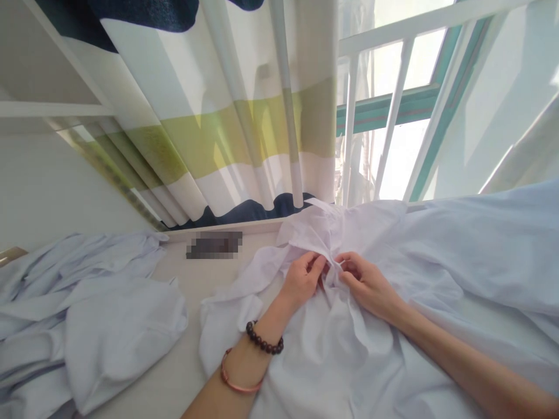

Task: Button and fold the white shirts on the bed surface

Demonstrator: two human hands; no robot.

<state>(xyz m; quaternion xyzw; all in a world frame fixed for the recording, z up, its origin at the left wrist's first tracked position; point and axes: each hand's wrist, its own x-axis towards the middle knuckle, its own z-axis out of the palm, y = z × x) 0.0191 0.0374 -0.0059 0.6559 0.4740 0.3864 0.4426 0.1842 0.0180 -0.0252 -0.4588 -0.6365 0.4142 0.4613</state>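
Observation:
A large white garment (332, 372) lies spread and crumpled in front of me, its fabric gathered into folds at the middle. My left hand (304, 274) pinches one edge of those folds between thumb and fingers. Just to the right, my right hand (367, 285) grips the same gathered cloth with its fingertips. Both hands are close together, only a narrow strip of fabric between them. What lies under the fingertips is too small to make out. On my left wrist are a dark beaded bracelet (264, 340) and a copper-coloured bangle (239, 381).
More white cloth (117, 331) is heaped on the left side of the pale surface (174, 349). A blurred dark object (213, 245) lies near the back ledge. Behind hangs a curtain (227, 134) with white, green and navy bands. White railings (399, 87) stand before the window at right.

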